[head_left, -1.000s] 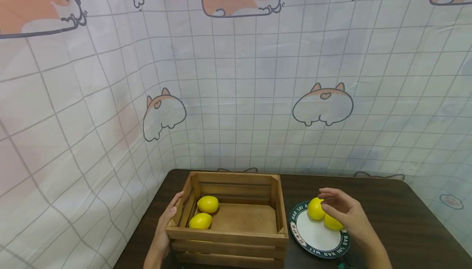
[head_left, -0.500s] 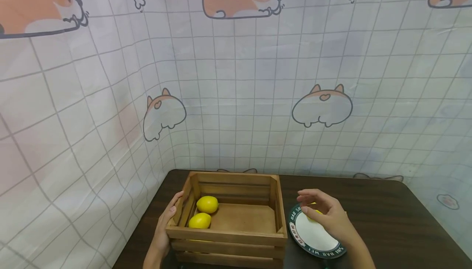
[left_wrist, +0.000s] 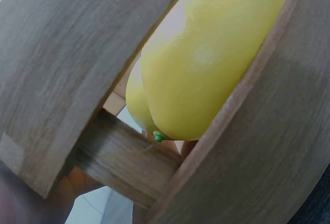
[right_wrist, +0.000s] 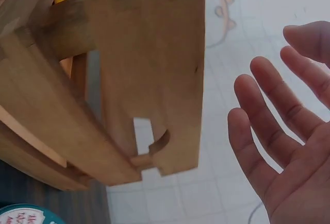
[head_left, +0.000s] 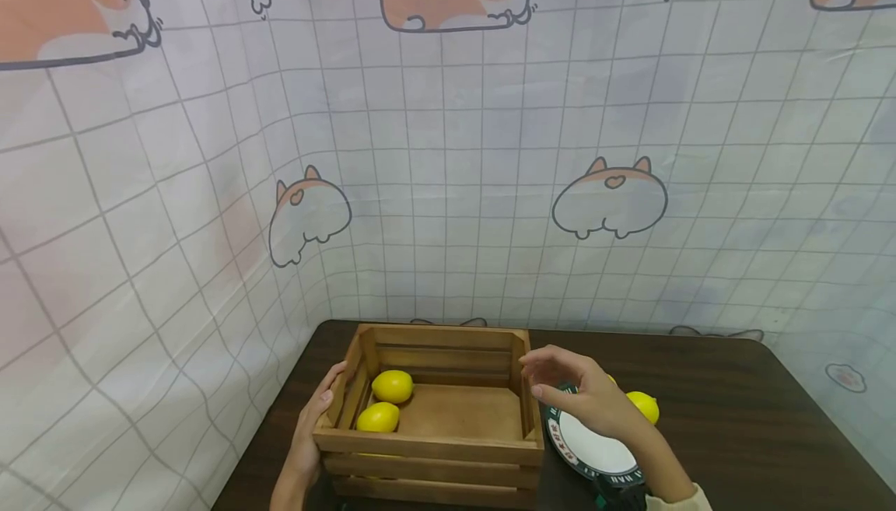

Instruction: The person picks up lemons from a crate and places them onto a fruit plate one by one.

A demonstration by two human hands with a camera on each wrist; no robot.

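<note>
A slatted wooden crate [head_left: 427, 446] stands on the dark table, with yellow lemons [head_left: 393, 386] at the left of its inside. My left hand [head_left: 308, 433] grips the crate's left side at the rim. Between the slats in the left wrist view, a large lemon [left_wrist: 206, 59] with a green tip overlaps another. My right hand [head_left: 581, 390] hovers beside the crate's right rim, over the far part of a plate, its fingers spread loosely around nothing. The right wrist view shows the hand's palm and bare fingers [right_wrist: 273, 116] apart from the crate [right_wrist: 149, 69].
The white plate [head_left: 595, 449] with a dark green lettered rim lies right of the crate. A lemon [head_left: 642, 407] shows behind my right wrist, and a sliver of another is mostly hidden by the hand. A patterned cloth [head_left: 462, 184] hangs behind the table [head_left: 742, 418].
My right hand has moved left from above the lemons at the plate to the crate's right rim, carrying nothing. The left hand stays on the crate.
</note>
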